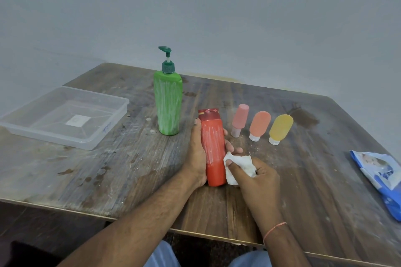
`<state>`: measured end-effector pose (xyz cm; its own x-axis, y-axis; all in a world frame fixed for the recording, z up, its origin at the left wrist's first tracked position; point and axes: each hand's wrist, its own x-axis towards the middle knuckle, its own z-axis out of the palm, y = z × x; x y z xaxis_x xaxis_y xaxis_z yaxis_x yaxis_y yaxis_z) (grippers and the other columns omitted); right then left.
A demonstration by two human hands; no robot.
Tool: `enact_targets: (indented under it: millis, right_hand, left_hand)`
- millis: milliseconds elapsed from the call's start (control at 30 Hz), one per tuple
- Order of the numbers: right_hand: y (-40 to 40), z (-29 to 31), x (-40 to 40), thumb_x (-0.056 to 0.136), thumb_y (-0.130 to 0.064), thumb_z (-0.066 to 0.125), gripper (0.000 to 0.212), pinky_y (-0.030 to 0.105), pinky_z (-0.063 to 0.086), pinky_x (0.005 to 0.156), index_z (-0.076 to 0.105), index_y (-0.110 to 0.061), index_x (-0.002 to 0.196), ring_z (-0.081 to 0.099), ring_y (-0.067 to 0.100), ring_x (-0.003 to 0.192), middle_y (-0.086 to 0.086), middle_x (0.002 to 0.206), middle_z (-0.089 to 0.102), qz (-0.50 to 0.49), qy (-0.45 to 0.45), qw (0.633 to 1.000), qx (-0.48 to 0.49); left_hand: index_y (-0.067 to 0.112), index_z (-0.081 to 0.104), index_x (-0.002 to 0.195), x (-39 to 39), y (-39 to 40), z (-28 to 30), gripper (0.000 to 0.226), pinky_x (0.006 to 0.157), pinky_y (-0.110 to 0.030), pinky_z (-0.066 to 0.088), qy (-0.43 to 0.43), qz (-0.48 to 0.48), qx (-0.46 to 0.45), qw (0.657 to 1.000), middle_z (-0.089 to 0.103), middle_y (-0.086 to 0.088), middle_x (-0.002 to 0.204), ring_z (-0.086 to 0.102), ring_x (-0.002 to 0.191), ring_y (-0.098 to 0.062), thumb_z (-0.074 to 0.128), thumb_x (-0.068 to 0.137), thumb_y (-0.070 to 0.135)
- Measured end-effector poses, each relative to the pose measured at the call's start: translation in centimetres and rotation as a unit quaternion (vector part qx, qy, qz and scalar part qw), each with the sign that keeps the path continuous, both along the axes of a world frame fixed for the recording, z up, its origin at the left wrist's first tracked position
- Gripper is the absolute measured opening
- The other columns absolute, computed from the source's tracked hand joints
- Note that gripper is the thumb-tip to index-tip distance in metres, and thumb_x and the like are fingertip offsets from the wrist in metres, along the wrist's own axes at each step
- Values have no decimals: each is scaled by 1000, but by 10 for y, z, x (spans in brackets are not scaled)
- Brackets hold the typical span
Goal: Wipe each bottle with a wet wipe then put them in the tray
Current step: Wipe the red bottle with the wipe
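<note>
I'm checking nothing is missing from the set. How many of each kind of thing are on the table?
Bottles: 5 (green pump bottle, red bottle, pink, orange, yellow)
Tray: 1
Wipe: 1
Wipe packet: 1
Total: 8

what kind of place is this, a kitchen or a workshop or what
Probably a plain indoor room arranged for a cleaning exercise, not clearly a kitchen or workshop: a worn, stained wooden table against a bare grey wall, with only chalk-streaked plastic bottles, a clear plastic tray and a blue wipes packet.
</note>
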<state>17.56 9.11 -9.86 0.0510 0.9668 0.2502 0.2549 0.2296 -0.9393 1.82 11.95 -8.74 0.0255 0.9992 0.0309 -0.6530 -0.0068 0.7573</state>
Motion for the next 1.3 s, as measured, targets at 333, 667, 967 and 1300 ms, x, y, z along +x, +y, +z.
enact_targets:
  millis: [333,667,967,1300]
  right_hand:
    - [-3,2,-1,82,-23,93,18,26,61,69,84,-36,92,77,6,81,-15,84,81,26,17,999,34]
    - [-12,9,-5,82,-8,91,32,20,59,80,84,-32,101,77,4,93,-19,97,81,56,-45,984,160]
    - [-17,5,-7,89,-7,87,30,33,58,88,84,-26,112,73,8,103,-18,113,78,43,-158,937,307]
    - [-22,2,-10,86,-6,90,29,35,57,90,85,-19,111,73,17,103,-11,117,79,50,-222,891,392]
  left_hand:
    - [8,69,101,1,0,2,84,103,-56,52,-1,11,-6,1000,69,-21,83,70,99,-40,31,94,83]
    - [9,66,101,1,3,5,85,96,-49,57,-20,-15,-12,1000,73,-27,112,73,105,-38,23,94,82]
    - [9,63,104,0,3,3,82,90,-51,59,-30,-20,-15,999,73,-25,103,75,94,-40,38,87,85]
    - [11,60,101,0,2,5,74,65,-36,57,-12,-6,-20,1000,62,-13,78,68,63,-28,46,82,82]
